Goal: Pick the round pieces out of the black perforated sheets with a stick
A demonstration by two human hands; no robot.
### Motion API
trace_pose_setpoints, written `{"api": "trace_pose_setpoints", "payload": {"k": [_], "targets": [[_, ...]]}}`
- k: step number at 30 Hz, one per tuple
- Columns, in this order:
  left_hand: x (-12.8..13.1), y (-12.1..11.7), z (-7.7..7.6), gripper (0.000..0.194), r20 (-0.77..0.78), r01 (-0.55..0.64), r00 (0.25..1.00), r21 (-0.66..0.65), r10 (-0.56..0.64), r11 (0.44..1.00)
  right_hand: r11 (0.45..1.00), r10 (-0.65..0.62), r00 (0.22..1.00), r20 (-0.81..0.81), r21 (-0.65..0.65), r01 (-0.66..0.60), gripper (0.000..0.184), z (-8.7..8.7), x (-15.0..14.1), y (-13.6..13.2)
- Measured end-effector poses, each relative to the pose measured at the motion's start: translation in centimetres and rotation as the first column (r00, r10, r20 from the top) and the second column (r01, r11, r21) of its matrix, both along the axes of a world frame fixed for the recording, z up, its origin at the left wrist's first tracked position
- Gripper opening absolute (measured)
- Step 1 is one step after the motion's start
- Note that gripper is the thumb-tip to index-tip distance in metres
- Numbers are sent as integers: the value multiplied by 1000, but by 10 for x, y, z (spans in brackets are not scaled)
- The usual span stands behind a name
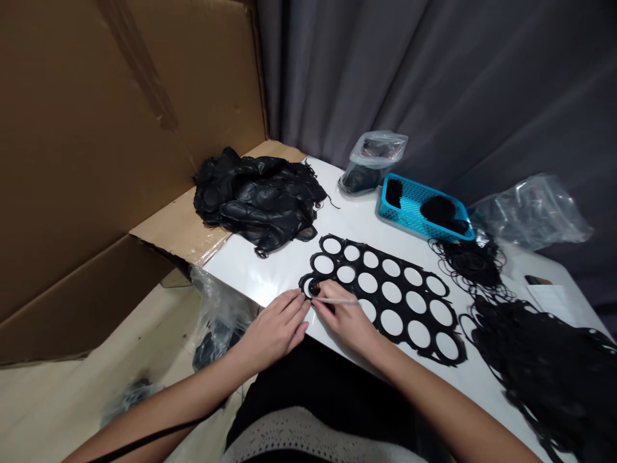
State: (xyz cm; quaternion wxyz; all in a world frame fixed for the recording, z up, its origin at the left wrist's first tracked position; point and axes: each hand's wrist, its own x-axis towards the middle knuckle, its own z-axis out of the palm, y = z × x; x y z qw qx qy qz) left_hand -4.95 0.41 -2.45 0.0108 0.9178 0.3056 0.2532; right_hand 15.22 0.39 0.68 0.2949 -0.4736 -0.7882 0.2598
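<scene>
A black rubber sheet point(385, 296) punched with several round holes lies flat on the white table point(270, 263). My right hand point(343, 315) rests on the sheet's near left corner, fingers closed round a thin pale stick-like tool point(337, 301) whose tip points at a small black disc there. My left hand point(277, 326) lies beside it at the table's near edge, fingers stretched out and together, fingertips touching the sheet's corner.
A pile of black rubber discs point(258, 199) sits at the far left on cardboard. A blue basket point(419, 209), two plastic bags point(371, 161) point(530, 212) and heaps of black rubber rings and scrap point(540, 360) fill the right. A bag point(216, 321) hangs below the table edge.
</scene>
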Motion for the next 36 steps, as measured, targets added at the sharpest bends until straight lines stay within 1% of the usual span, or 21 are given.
{"api": "trace_pose_setpoints", "payload": {"k": [2, 4, 6, 8, 9, 11, 13, 16, 18, 20, 21, 22, 24, 26, 27, 28, 29, 30, 31, 33, 36], "targets": [[1, 1, 1, 34, -5, -5, 1000, 11, 5, 1000, 994, 62, 992, 110, 88, -72, 16, -1, -3, -3], [2, 3, 2, 31, -17, 0, 1000, 21, 0, 1000, 986, 55, 980, 193, 143, -84, 20, 0, 2, 3], [2, 5, 3, 30, -30, 13, 999, 32, -12, 999, 977, -96, 976, 193, 206, 55, 20, 4, 17, 21], [2, 6, 4, 29, -37, 28, 999, 49, -26, 998, 917, -333, 937, 106, 270, 295, 20, 12, 41, 46], [0, 7, 5, 29, -37, 32, 999, 59, -30, 998, 878, -429, 902, 57, 259, 402, 19, 18, 55, 58], [-2, 8, 10, 28, -33, 43, 999, 64, -41, 997, 838, -528, 849, -34, 144, 527, 20, 31, 81, 77], [-4, 12, 19, 24, -29, 55, 998, 17, -54, 998, 852, -524, 840, -142, -93, 516, 25, 46, 100, 86], [4, 33, 41, 14, 52, 60, 997, -178, -52, 982, 854, -443, 826, -347, -443, 272, 35, 69, 113, 86], [21, 55, 59, 16, 200, 88, 980, -338, -19, 937, 825, -400, 807, -433, -555, 111, 39, 83, 114, 83], [46, 81, 77, 40, 359, 203, 933, -469, -24, 860, 796, -355, 808, -471, -606, -4, 37, 96, 114, 81], [61, 94, 84, 55, 430, 304, 900, -522, -62, 797, 784, -330, 808, -488, -619, -54, 36, 102, 114, 79], [77, 105, 91, 65, 503, 408, 859, -561, -95, 721, 776, -308, 804, -508, -623, -97, 34, 106, 115, 78], [107, 125, 102, 78, 575, 570, 801, -647, -168, 507, 775, -287, 781, -555, -614, -151, 34, 113, 119, 77], [133, 138, 108, 82, 603, 640, 768, -709, -215, 296, 776, -298, 741, -602, -605, -179, 34, 116, 130, 75], [145, 144, 110, 80, 611, 651, 758, -729, -228, 212, 772, -314, 718, -621, -608, -188, 34, 116, 138, 73], [155, 148, 111, 76, 620, 656, 750, -739, -229, 150, 764, -334, 698, -633, -615, -193, 34, 115, 148, 72], [165, 153, 111, 71, 628, 659, 747, -744, -220, 113, 757, -356, 682, -639, -625, -191, 34, 113, 158, 71], [175, 158, 109, 67, 634, 659, 748, -744, -198, 108, 755, -379, 670, -638, -632, -174, 35, 110, 169, 70], [184, 162, 107, 63, 634, 655, 754, -743, -169, 134, 761, -403, 662, -632, -633, -140, 36, 106, 179, 70], [202, 171, 102, 59, 620, 624, 778, -741, -106, 248, 795, -434, 665, -608, -606, -35, 36, 96, 198, 72], [229, 189, 96, 52, 585, 553, 809, -728, -53, 404, 863, -443, 699, -562, -479, 162, 33, 81, 216, 87]]}}
